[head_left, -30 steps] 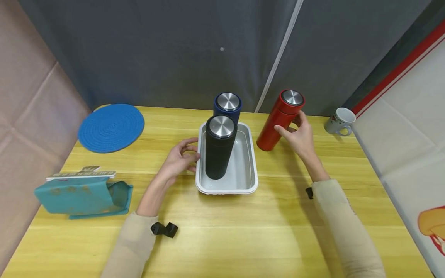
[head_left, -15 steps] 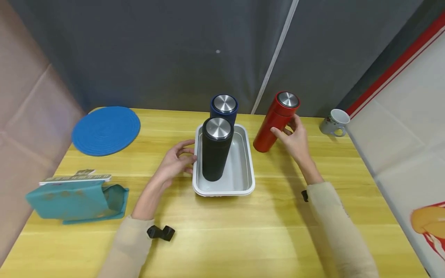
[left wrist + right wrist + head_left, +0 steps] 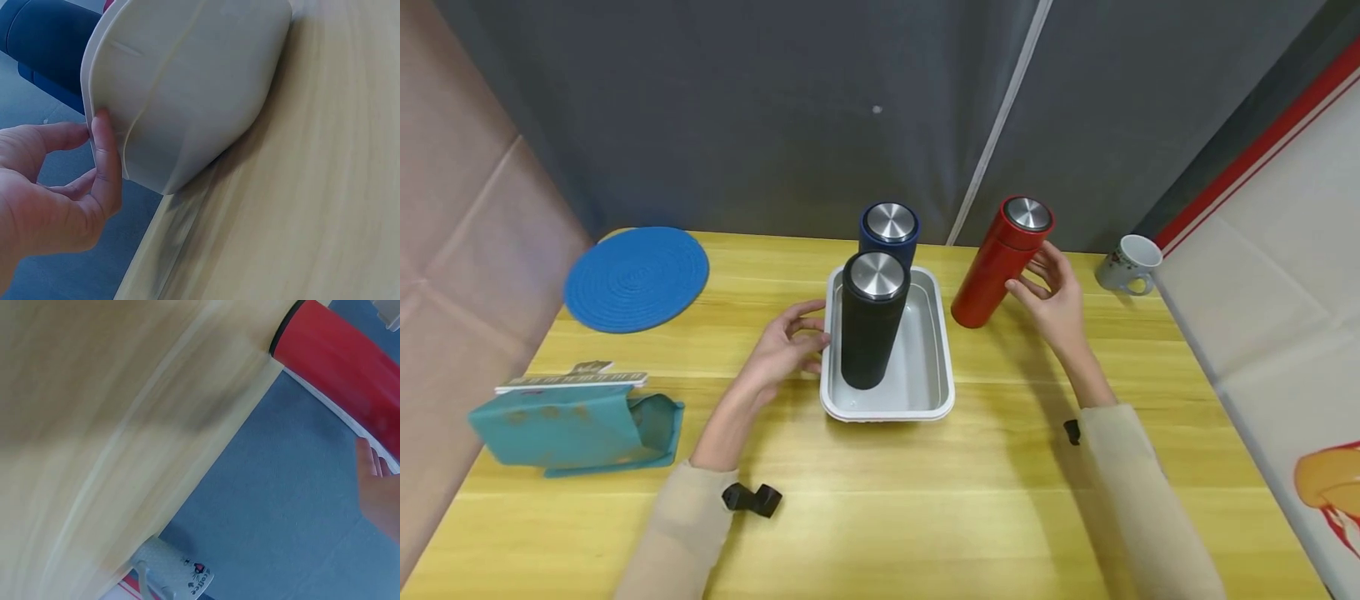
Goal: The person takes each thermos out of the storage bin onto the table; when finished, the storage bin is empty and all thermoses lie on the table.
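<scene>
So the red flask [image 3: 1002, 262] is standing on the table [image 3: 880, 517] just right of the white tray [image 3: 942, 367], toward the far edge, and the right hand [image 3: 1054, 302] isn't wrapped around it anymore. A second ago the fingers were curled round its body; now they've come apart and sit loosely spread right beside it, fingertips maybe brushing the upper part, hard to tell. The right wrist view shows the flask's red body [image 3: 350, 381] with just a bit of the hand [image 3: 380, 494] at the edge and a gap between them, so I'd call that a let-go. The flask is in the same spot as before, outside the tray, so it reads like it's just been set down or steadied there rather than moved in. The left hand [image 3: 786, 350] hasn't budged: thumb and fingers pinching the tray's left rim, which the left wrist view shows nicely, with the hand [image 3: 56, 187] nipping the rim of the tray [image 3: 187, 94]. Inside the tray the black flask [image 3: 871, 321] stands at the near end and the dark blue flask [image 3: 889, 233] at the far end. Also around: a blue round mat [image 3: 636, 277] at the far left corner, a teal pouch [image 3: 576, 429] along the left edge, and a mug [image 3: 1126, 265] near the far right corner.
</scene>
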Tool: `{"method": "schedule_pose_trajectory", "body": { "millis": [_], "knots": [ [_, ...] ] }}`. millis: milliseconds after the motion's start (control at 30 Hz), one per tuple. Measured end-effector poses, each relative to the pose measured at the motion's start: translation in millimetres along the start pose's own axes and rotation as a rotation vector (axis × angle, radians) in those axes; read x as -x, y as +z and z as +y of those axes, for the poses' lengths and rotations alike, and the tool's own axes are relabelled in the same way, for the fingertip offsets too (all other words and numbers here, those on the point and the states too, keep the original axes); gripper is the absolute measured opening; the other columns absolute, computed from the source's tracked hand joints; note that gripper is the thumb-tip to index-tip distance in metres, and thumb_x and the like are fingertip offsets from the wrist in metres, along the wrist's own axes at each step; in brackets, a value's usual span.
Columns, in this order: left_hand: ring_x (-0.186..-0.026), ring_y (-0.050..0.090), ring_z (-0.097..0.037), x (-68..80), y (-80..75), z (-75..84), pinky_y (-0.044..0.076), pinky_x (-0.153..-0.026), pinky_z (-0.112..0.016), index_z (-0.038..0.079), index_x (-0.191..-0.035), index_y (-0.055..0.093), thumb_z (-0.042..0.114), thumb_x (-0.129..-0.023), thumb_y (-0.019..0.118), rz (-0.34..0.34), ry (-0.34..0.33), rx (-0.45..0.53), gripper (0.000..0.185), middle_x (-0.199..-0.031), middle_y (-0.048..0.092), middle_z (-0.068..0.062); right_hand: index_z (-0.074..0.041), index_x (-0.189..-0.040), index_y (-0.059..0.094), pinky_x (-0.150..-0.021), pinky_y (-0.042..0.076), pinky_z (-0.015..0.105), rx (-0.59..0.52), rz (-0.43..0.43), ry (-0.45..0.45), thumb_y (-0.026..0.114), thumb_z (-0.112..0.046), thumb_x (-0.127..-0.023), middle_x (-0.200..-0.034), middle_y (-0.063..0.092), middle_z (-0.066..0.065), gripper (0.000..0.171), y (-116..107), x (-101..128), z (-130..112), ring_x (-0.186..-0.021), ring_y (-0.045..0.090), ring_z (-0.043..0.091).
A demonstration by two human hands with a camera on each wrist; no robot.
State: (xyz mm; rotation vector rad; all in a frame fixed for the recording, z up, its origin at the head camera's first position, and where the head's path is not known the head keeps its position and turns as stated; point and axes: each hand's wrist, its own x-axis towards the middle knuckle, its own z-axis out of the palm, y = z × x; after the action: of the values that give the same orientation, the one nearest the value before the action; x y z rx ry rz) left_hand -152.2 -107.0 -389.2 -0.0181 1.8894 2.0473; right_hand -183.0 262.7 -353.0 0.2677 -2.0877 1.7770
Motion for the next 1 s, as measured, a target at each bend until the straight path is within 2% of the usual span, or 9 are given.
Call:
{"method": "schedule_pose_trajectory", "body": {
  "millis": [133,333,467,633,833,1000],
  "knots": [
    [-0.086,0.06,-0.021,-0.8,0.1,-1.0,0.058,-0.06,-0.03,0.01,-0.143,0.04,0.0,-0.091,0.061,-0.002,0.001,0.0,0.057,-0.12,0.048,-0.017,0.002,-0.139,0.045,-0.086,0.053,0.021,-0.047,0.008,-0.026,0.065,0.018,-0.08,-0.129,0.055,0.013,0.064,-8,7,7,-0.113,0.057,0.022],
    [-0.085,0.06,-0.02,-2.2,-1.9,-2.2,0.058,-0.06,-0.03,0.011,-0.144,0.04,0.001,-0.091,0.061,-0.001,0.004,0.004,0.057,-0.119,0.048,-0.016,0.008,-0.138,0.042,-0.086,0.053,0.022,-0.065,0.003,-0.048,0.062,0.022,-0.081,-0.132,0.051,0.025,0.062,-10,16,6,-0.117,0.054,0.036],
    [-0.083,0.06,-0.019,-3.2,-2.7,-3.0,0.058,-0.06,-0.031,0.011,-0.143,0.04,0.001,-0.091,0.061,0.003,0.007,0.003,0.057,-0.117,0.048,-0.016,0.011,-0.137,0.042,-0.087,0.053,0.024,-0.104,0.001,-0.047,0.061,0.024,-0.08,-0.13,0.048,0.035,0.062,-9,24,6,-0.117,0.053,0.036],
    [-0.085,0.06,-0.021,-2.7,-1.6,-2.2,0.059,-0.06,-0.032,0.011,-0.143,0.041,0.0,-0.091,0.061,0.003,0.006,0.003,0.056,-0.117,0.049,-0.016,0.011,-0.136,0.043,-0.088,0.053,0.027,-0.126,-0.017,-0.066,0.061,0.026,-0.078,-0.127,0.047,0.038,0.062,-9,39,4,-0.116,0.053,0.035],
    [-0.087,0.06,-0.022,-2.3,-0.5,-1.6,0.059,-0.061,-0.032,0.011,-0.143,0.04,0.001,-0.091,0.06,0.002,0.001,-0.004,0.057,-0.117,0.049,-0.017,0.012,-0.135,0.044,-0.091,0.053,0.031,-0.048,-0.102,-0.131,0.063,0.026,-0.076,-0.124,0.052,0.034,0.063,-4,50,0,-0.116,0.055,0.029],
    [-0.086,0.06,-0.021,-1.9,-1.3,-0.9,0.058,-0.06,-0.031,0.011,-0.144,0.04,0.001,-0.091,0.06,0.007,0.001,0.001,0.057,-0.118,0.048,-0.016,0.013,-0.134,0.043,-0.092,0.052,0.033,0.032,-0.179,-0.098,0.064,0.024,-0.077,-0.126,0.052,0.034,0.062,15,47,-17,-0.117,0.054,0.032]
  ]
}}
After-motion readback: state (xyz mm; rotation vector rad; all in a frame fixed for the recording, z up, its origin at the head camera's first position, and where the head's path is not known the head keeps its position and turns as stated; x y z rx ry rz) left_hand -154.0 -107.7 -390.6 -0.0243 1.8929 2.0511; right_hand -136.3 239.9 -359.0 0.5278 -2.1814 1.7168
